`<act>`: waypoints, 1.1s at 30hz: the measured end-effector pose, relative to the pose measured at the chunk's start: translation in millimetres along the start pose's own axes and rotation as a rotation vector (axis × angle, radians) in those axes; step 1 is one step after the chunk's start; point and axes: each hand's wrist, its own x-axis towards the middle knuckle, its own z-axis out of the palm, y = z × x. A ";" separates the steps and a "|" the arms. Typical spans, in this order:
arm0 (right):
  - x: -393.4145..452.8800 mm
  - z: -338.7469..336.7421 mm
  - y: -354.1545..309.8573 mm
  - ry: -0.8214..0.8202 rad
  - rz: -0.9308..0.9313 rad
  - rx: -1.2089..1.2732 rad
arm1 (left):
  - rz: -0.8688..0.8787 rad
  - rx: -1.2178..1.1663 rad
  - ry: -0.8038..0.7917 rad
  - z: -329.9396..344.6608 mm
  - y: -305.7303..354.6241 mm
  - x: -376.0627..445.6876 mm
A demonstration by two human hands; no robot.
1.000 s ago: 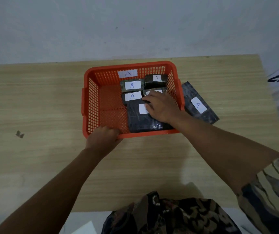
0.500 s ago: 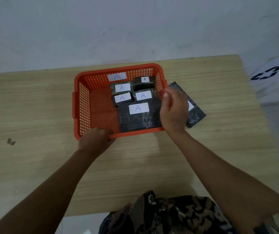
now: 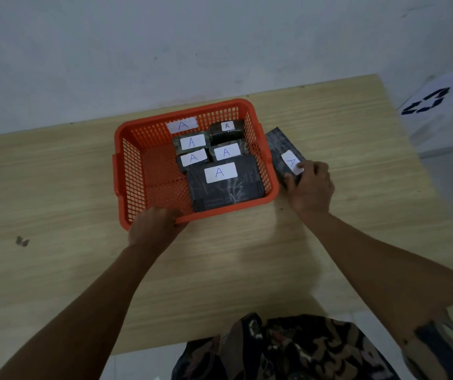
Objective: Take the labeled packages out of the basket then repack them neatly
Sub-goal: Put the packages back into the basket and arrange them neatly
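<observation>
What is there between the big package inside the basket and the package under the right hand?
Only the basket's right wall, seen in the head view.

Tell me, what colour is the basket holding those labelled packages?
Orange-red basket, shown clearly in the head view, the only one.

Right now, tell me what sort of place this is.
Probably a plain indoor room set up for a packing exercise: a bare whitish wall, a wooden table, and an orange basket of labelled packages.
</observation>
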 end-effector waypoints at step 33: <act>-12.7 -54.3 -146.0 0.195 -0.425 -0.064 | 0.000 -0.182 0.399 -44.0 -67.2 20.8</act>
